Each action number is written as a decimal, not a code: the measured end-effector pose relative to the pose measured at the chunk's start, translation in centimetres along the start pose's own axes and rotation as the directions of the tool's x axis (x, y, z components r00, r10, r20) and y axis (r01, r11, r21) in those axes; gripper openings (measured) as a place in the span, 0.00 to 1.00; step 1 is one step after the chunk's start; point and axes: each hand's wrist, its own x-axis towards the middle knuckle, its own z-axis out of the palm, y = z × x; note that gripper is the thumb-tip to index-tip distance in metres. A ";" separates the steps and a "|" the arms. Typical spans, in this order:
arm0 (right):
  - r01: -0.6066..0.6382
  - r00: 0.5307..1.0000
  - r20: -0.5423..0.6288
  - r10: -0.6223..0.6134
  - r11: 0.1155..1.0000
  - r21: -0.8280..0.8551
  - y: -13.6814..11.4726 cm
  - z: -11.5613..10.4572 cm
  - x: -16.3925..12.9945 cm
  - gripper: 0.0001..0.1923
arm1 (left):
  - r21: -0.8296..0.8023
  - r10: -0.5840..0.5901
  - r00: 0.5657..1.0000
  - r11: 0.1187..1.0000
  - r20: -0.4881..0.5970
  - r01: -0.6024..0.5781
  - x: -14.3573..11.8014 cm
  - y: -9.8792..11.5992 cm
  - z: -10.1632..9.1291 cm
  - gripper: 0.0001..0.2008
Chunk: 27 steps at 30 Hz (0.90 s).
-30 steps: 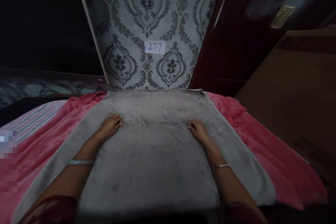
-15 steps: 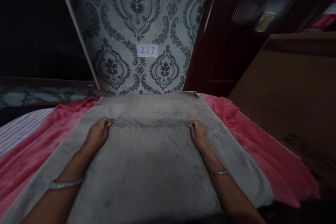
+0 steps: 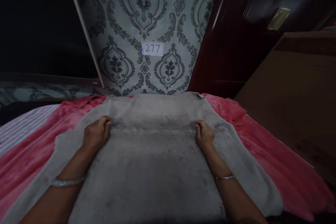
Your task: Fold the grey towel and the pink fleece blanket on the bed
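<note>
A grey plush blanket lies spread over a pink plush cover. My left hand, with a bangle on its wrist, is closed on the blanket left of the middle. On the right, my right hand pinches the same blanket at about the same height, and a thin bracelet circles that wrist. Between the two fists the fabric is drawn into a straight crosswise ridge. The blanket's far edge reaches close to the wall, and one far corner is slightly curled.
Patterned wallpaper with a paper label reading 277 rises behind. A dark screen stands at left, above a striped cloth. At right are a dark red door and a large cardboard box.
My hands have moved slightly apart while holding the blanket. Its left edge has been drawn inward and now looks wavier. The view has shifted a little to the left.
</note>
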 end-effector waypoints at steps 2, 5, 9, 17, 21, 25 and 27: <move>0.058 0.998 0.026 -0.059 0.998 0.008 -0.2 -0.4 0.0 0.21 | 0.006 0.086 0.996 0.996 0.009 -0.086 -0.2 0.1 -0.4 0.16; 0.109 0.993 0.042 -0.110 0.994 0.024 -0.4 -1.0 0.0 0.26 | 0.029 0.169 0.985 0.985 -0.015 -0.169 -0.5 0.1 -0.9 0.20; 0.071 0.997 -0.009 -0.071 0.997 0.017 -0.4 -1.7 -0.1 0.28 | 0.083 0.178 0.976 0.982 -0.125 -0.168 -0.9 -0.2 -1.1 0.24; 0.054 0.986 0.158 -0.056 0.998 0.018 -0.5 -1.3 -0.4 0.32 | 0.096 0.265 0.964 0.961 -0.035 -0.261 -1.0 -0.1 0.2 0.26; 0.014 0.974 0.227 -0.018 1.000 0.015 -0.4 -1.6 -0.9 0.34 | 0.095 0.366 0.931 0.926 0.017 -0.366 -1.6 0.0 -0.3 0.25; 0.070 0.948 0.309 -0.070 0.997 0.013 0.4 -2.4 -1.4 0.32 | 0.097 0.479 0.862 0.862 0.167 -0.497 -3.2 -1.1 -2.3 0.23; 0.137 0.927 0.350 -0.138 0.990 0.027 1.4 -2.9 -1.8 0.31 | 0.115 0.465 0.852 0.858 0.242 -0.501 -4.3 -2.2 -3.3 0.21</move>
